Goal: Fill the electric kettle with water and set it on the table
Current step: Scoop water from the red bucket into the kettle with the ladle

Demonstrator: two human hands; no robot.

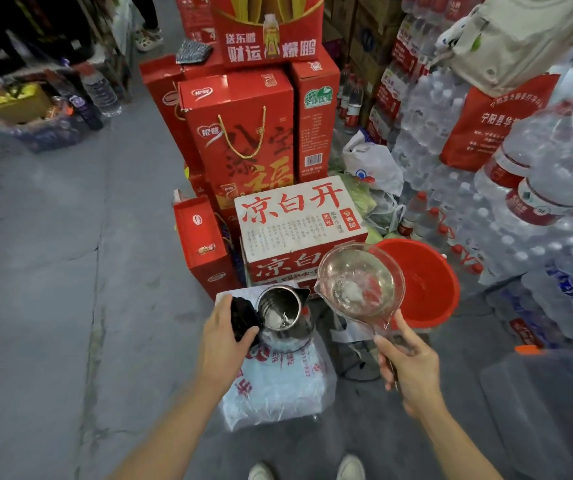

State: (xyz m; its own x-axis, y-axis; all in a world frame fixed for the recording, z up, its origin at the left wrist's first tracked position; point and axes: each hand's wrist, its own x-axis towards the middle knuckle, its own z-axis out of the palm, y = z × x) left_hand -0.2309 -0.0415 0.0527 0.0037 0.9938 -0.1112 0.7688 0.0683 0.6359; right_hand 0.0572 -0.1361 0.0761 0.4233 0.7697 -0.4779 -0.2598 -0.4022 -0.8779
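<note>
Stainless steel kettle (pixel 285 315), lid open, stands on a plastic-wrapped pack (pixel 278 379) at about 6 o'clock in the head view, just in front of the white-and-red carton (pixel 300 230). Some water shows at the bottom of the kettle; level looks low, exact depth unclear.

Progress (judgement): filling is under way, not finished. A clear plastic ladle (pixel 359 284) with water in its bowl is held at about 3 o'clock from the kettle mouth, its pouring lip turned toward the kettle. Red bucket (pixel 423 282) sits just behind the ladle, at 4 o'clock in the frame; likely the water source. Left to do: tip this scoop in, probably more scoops, close the lid, carry the kettle to the table. No table can be identified in view.

Hands:
- Left hand (pixel 224 341): fingers curled shut around the kettle's black handle (pixel 241 318), at 9 o'clock of the kettle body; steadies it.
- Right hand (pixel 408 370): closed on the ladle's handle, thumb on top, at 5 o'clock in the frame.

Risk: the wrapped pack is a soft, uneven base; the kettle may tip.
</note>
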